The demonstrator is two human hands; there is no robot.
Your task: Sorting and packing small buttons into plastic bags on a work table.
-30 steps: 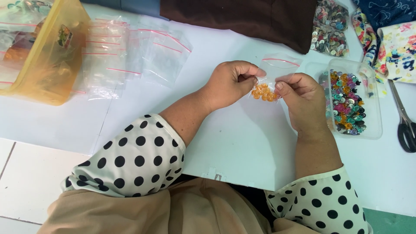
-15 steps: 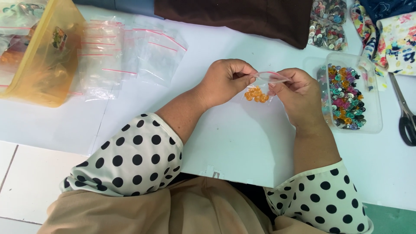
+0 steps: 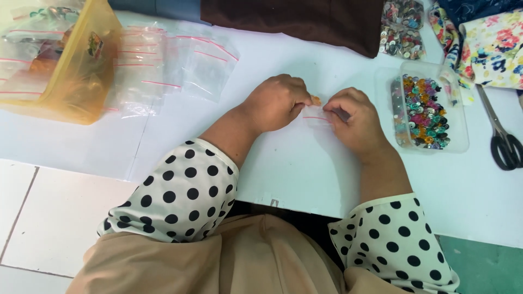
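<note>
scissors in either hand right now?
No: the scissors lie on the table beside the clear tray, while the left hand and right hand pinch a small zip bag.

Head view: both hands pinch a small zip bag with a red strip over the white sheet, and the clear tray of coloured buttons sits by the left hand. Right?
Not quite. The head view shows the clear tray of coloured buttons beside the right hand, not the left hand. The rest holds: both hands pinch the small zip bag with its red strip over the white sheet.
</note>
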